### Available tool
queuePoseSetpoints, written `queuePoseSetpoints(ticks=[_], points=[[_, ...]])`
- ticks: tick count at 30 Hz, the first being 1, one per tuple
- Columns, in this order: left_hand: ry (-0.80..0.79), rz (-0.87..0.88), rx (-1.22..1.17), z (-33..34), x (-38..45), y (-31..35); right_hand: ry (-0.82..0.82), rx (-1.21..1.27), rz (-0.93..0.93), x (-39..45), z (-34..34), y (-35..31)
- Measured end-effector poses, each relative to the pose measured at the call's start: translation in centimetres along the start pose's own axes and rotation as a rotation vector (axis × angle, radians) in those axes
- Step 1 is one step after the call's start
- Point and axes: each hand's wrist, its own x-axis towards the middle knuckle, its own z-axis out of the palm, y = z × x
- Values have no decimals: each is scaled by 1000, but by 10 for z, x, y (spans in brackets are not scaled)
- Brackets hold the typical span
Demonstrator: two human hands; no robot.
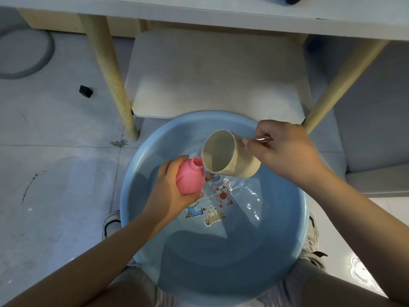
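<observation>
Over the round blue plastic basin (294, 247) of water, left hand (170, 191) has its grip wrapped tight round a small pink plastic bottle (190, 181), long axis tilted, open neck toward 1 o'clock. Right hand (285, 151) grip clamps the shiny handle of a beige cylindrical cup (230, 158), mouth facing 8 o'clock, rim just beside the bottle neck.

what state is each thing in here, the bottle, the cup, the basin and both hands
pink bottle: uncapped, tilted, mouth up against the cup's rim
beige cup: tipped on its side, open end facing the bottle, held over the basin
blue basin: holds shallow, rippling water
left hand: grips the pink bottle round its body
right hand: grips the beige cup by its shiny handle
</observation>
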Motion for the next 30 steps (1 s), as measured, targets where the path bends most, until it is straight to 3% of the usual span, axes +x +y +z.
queuePoseSetpoints(ticks=[30], points=[[21, 57, -62, 3, 2, -2, 136, -142, -264, -1, -14, -16]])
